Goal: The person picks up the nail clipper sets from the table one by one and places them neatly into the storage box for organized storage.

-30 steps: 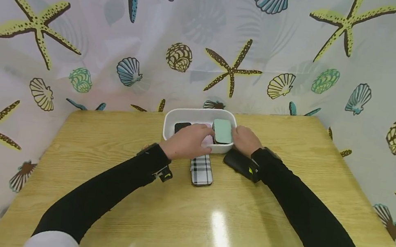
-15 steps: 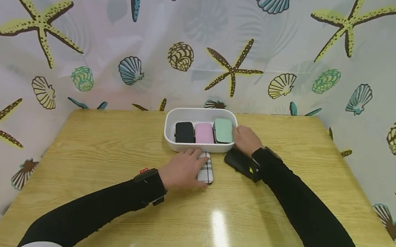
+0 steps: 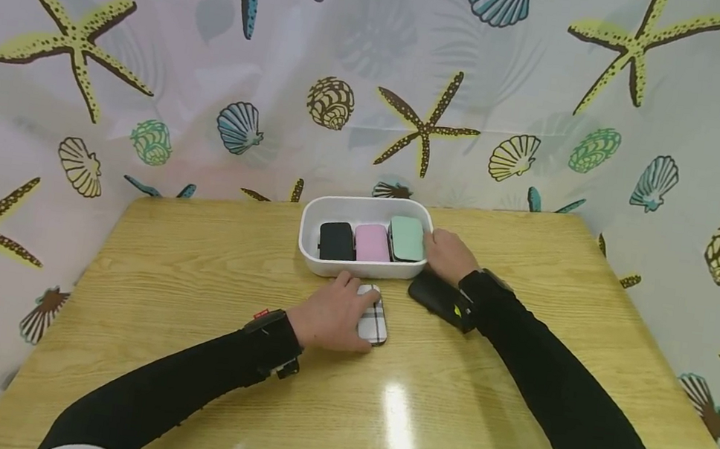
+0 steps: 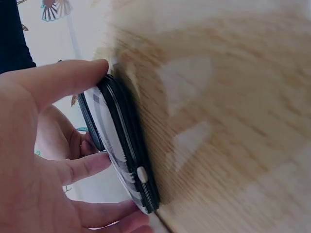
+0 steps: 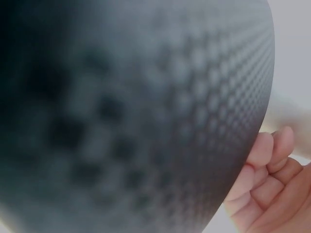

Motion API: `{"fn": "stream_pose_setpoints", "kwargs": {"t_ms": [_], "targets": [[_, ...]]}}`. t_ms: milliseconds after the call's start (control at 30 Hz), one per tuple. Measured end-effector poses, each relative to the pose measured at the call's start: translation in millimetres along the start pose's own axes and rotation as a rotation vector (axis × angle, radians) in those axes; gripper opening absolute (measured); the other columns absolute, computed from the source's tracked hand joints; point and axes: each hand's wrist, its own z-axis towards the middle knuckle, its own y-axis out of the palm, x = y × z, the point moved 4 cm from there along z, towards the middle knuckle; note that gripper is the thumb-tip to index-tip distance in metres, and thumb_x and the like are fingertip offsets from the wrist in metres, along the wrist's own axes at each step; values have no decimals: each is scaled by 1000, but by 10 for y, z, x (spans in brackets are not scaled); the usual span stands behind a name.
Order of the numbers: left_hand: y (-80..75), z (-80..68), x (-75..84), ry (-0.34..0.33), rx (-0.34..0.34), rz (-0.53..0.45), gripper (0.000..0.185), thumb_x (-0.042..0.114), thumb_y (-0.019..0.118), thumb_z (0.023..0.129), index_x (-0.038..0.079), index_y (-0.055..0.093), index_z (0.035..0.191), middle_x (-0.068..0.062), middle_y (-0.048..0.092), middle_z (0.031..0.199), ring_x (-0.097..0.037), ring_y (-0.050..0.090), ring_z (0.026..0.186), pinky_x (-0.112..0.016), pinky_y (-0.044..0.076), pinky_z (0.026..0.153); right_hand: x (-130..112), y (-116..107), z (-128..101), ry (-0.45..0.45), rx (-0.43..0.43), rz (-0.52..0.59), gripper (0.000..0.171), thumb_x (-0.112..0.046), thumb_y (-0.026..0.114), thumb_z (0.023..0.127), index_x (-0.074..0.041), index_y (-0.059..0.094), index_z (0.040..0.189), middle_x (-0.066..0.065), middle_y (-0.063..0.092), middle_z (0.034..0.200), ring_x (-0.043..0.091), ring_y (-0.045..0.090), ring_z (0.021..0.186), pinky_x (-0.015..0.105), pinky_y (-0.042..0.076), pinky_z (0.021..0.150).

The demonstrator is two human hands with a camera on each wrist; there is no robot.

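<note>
The plaid case [image 3: 372,323] lies flat on the worktop [image 3: 189,293], just in front of the white tub [image 3: 328,265]. The left hand [image 3: 330,314] grips it: in the left wrist view the thumb [image 4: 73,77] presses one long edge of the case [image 4: 121,145] and the other fingers [image 4: 85,167] curl round the opposite edge, so the case is pinched between them, its zipped side against the wood. The left forearm, in a black sleeve [image 3: 178,389], runs in from the lower left with the wrist low over the worktop.

The right hand [image 3: 447,254] rests against the right end of the tub, beside the mint case [image 3: 406,238]. In the right wrist view its fingers [image 5: 267,160] show curled, but what they are curled on cannot be told from the pictures. The right wrist lies over a black case [image 3: 435,299] on the worktop, which fills most of the right wrist view [image 5: 131,111] as a blurred, textured surface.

Inside the tub three cases stand side by side: a black one [image 3: 335,240] on the left, a pink one [image 3: 372,242] in the middle, the mint one on the right. A curtain [image 3: 153,42] printed with starfish and shells hangs behind and around the worktop.
</note>
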Motion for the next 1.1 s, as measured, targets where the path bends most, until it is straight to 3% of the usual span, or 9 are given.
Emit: {"fn": "stream_pose_setpoints", "kwargs": {"t_ms": [167,333,600,700,833,1100], "targets": [[-18,-26,-7,14,37,25,78,61,76,72,21,57,136,-8,54,126,-24,42,115,-37,44,95,8,5,-16,2,-3,-6,47,-30,24,109,-5,56,84,9,53,74,24,52,64,34,42,60],[-90,-68,4,32,83,-16,76,59,75,68,20,59,132,-8,54,127,-23,43,113,-34,48,87,18,20,-17,-4,-3,-12,48,-30,23,109,-6,55,82,8,53,71,23,52,62,35,41,60],[-544,-66,-48,32,245,-54,74,59,76,69,20,58,130,-8,57,120,-24,46,108,-36,48,86,14,5,-6,-13,1,-5,49,-31,23,109,-6,55,82,9,52,73,24,52,64,35,41,61],[-720,13,-121,4,280,-58,76,58,78,70,19,58,132,-9,56,123,-26,46,110,-38,49,88,19,-14,8,-15,3,3,48,-31,24,109,-6,56,83,9,53,74,24,53,65,35,42,62],[-862,179,-254,-36,277,-76,77,55,77,73,18,55,137,-11,54,129,-27,45,115,-40,49,91,37,-29,26,-15,2,11,47,-30,24,109,-6,56,83,9,53,73,23,52,64,34,42,61],[-915,529,-492,-104,206,-122,78,53,77,78,17,51,142,-14,51,135,-30,40,122,-43,42,100,55,-34,61,11,-20,37,47,-32,24,109,-4,57,90,10,53,78,24,52,67,35,41,63]]}}
